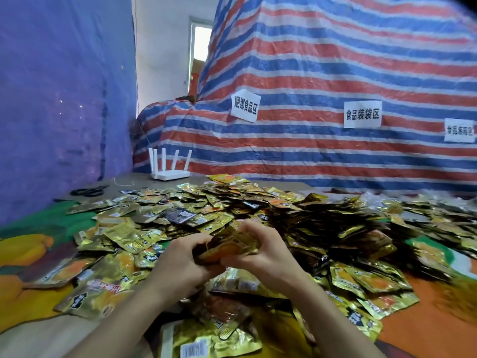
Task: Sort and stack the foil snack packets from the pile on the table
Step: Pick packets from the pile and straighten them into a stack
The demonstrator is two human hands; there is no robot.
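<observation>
A wide pile of gold foil snack packets (pixel 258 202) covers the table from left to right. Above its near edge, my left hand (pixel 180 264) and my right hand (pixel 260 251) together grip a small stack of gold packets (pixel 229 245) with an orange print. The left fingers curl round the stack's left end, the right fingers wrap its right end and top. More loose packets (pixel 214 329) lie under my forearms, close to me.
A white router (pixel 170 166) with several antennas stands at the back left. Black scissors (pixel 87 191) lie near it. A striped tarp (pixel 335 99) with paper labels rises behind the table, and a purple sheet (pixel 51 99) hangs on the left.
</observation>
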